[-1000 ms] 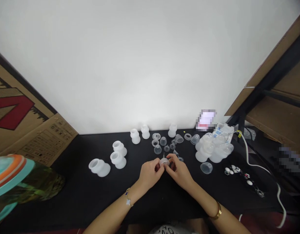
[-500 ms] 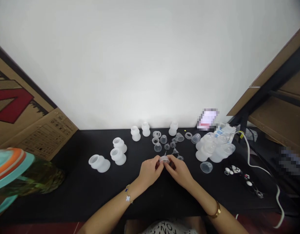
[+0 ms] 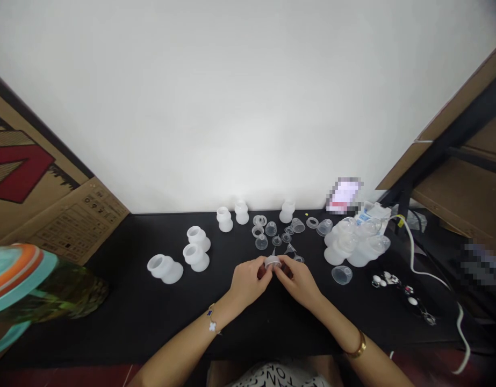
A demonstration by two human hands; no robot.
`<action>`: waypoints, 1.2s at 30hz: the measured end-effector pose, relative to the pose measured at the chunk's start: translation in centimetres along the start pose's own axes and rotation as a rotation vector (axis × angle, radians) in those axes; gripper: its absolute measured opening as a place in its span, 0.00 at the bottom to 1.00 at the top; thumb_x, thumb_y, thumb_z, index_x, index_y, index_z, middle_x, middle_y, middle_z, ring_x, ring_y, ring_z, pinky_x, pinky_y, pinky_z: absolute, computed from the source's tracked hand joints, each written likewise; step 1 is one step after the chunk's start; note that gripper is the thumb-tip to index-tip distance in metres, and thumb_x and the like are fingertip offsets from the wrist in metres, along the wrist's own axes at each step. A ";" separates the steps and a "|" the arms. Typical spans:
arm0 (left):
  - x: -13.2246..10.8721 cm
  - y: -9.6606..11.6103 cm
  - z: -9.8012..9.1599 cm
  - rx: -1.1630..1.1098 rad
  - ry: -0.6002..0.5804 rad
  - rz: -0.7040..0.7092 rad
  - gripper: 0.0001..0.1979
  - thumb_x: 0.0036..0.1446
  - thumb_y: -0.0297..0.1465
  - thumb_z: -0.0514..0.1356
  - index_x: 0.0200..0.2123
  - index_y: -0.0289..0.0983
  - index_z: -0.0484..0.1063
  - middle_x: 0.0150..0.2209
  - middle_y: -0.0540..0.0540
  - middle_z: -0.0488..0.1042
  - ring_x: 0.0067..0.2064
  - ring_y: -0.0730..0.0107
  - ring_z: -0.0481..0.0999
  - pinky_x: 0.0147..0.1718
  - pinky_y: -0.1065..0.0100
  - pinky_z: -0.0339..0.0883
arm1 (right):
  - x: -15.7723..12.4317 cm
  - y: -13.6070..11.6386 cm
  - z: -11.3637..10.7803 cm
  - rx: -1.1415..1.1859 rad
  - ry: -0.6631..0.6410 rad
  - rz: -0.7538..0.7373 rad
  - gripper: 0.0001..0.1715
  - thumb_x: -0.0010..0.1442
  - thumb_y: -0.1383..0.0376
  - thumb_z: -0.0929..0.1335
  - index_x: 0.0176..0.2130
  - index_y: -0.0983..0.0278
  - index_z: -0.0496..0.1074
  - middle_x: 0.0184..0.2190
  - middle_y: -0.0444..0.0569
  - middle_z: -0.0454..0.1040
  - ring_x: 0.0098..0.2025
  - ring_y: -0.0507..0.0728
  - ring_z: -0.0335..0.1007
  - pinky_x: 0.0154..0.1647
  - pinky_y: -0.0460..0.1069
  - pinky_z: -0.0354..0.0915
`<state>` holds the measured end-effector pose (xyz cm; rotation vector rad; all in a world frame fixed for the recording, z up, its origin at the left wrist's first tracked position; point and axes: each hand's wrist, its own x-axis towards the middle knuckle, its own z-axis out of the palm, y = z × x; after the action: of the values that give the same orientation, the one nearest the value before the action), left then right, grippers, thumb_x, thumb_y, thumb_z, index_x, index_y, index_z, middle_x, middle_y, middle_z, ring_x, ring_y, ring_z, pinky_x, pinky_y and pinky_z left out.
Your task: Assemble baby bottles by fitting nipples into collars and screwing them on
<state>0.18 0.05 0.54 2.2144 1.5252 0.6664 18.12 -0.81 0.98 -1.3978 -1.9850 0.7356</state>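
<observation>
Between my hands is a bottle nipple in a translucent collar ring [image 3: 273, 262], its thin tip pointing up. My left hand [image 3: 248, 280] pinches its left side with thumb and fingers. From the right, my right hand [image 3: 298, 279] grips the same ring, so both hands are closed on it. Just beyond my fingers lie loose clear nipples [image 3: 290, 249], rings [image 3: 258, 231] and domed caps [image 3: 261, 242]. A larger clear cap [image 3: 342, 274] rests to the right of my right hand.
White open-necked bottles stand at the left [image 3: 165, 269] and along the wall [image 3: 287, 211]. Capped bottles [image 3: 340, 250] cluster at right, near a phone [image 3: 344, 194], a white cable [image 3: 423, 273] and a beaded trinket [image 3: 409, 290]. A large jug [image 3: 66, 290] stands far left beside a cardboard box [image 3: 98, 215].
Both hands stay closed on the nipple and ring, with only a very slight shift. The view has tilted a little; the things on the table lie as before.
</observation>
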 end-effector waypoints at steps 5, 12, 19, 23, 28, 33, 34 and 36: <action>0.0 0.0 0.0 -0.049 0.005 -0.019 0.11 0.63 0.35 0.57 0.28 0.40 0.67 0.24 0.52 0.74 0.27 0.69 0.74 0.28 0.70 0.57 | 0.1 0.0 0.1 -0.007 -0.010 0.015 0.11 0.67 0.60 0.64 0.43 0.60 0.74 0.28 0.44 0.76 0.27 0.55 0.72 0.28 0.47 0.62; 0.0 0.0 0.1 -0.064 -0.014 -0.051 0.11 0.63 0.35 0.56 0.28 0.40 0.67 0.24 0.52 0.75 0.27 0.69 0.74 0.28 0.70 0.55 | 0.0 0.2 0.2 -0.035 0.002 0.012 0.11 0.67 0.59 0.64 0.39 0.61 0.73 0.26 0.44 0.75 0.26 0.55 0.70 0.27 0.47 0.60; 0.0 0.1 0.2 -0.058 -0.032 -0.078 0.11 0.62 0.35 0.56 0.27 0.40 0.66 0.23 0.52 0.74 0.26 0.69 0.73 0.27 0.70 0.53 | 0.1 0.1 0.2 -0.052 -0.004 0.016 0.11 0.67 0.59 0.64 0.36 0.60 0.72 0.24 0.43 0.73 0.25 0.54 0.69 0.25 0.46 0.58; 0.1 0.1 0.2 -0.053 -0.029 -0.085 0.11 0.61 0.34 0.57 0.26 0.40 0.65 0.23 0.52 0.74 0.25 0.69 0.73 0.27 0.70 0.52 | 0.0 0.0 0.3 -0.061 -0.009 0.021 0.11 0.67 0.60 0.64 0.35 0.60 0.71 0.24 0.42 0.73 0.24 0.54 0.68 0.26 0.46 0.58; 0.0 0.1 0.4 -0.050 -0.031 -0.091 0.12 0.61 0.35 0.57 0.26 0.40 0.65 0.23 0.52 0.74 0.25 0.70 0.73 0.26 0.69 0.51 | 0.1 0.1 0.5 -0.069 -0.022 0.033 0.10 0.66 0.61 0.63 0.35 0.60 0.71 0.24 0.42 0.73 0.25 0.54 0.68 0.26 0.46 0.57; 0.0 0.0 0.5 -0.042 -0.033 -0.086 0.12 0.61 0.35 0.58 0.26 0.40 0.65 0.22 0.53 0.73 0.25 0.69 0.72 0.27 0.69 0.51 | 0.1 0.2 0.5 -0.083 -0.027 0.036 0.10 0.66 0.61 0.63 0.33 0.60 0.70 0.23 0.42 0.71 0.24 0.53 0.67 0.26 0.46 0.54; 0.0 0.0 0.5 -0.041 -0.034 -0.086 0.12 0.61 0.35 0.58 0.26 0.40 0.65 0.22 0.53 0.73 0.25 0.69 0.72 0.27 0.69 0.51 | 0.1 0.2 0.6 -0.083 -0.029 0.038 0.10 0.66 0.61 0.63 0.33 0.61 0.70 0.23 0.41 0.71 0.24 0.53 0.67 0.26 0.46 0.54; 0.0 0.0 0.5 -0.038 -0.038 -0.092 0.12 0.61 0.35 0.58 0.25 0.40 0.64 0.22 0.53 0.73 0.25 0.69 0.72 0.27 0.69 0.51 | 0.1 0.3 0.6 -0.078 -0.033 0.042 0.11 0.66 0.61 0.63 0.34 0.61 0.70 0.23 0.41 0.70 0.24 0.53 0.66 0.26 0.46 0.53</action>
<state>0.44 0.05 0.14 2.1033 1.5725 0.6168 17.85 -0.74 0.37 -1.4859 -2.0349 0.7102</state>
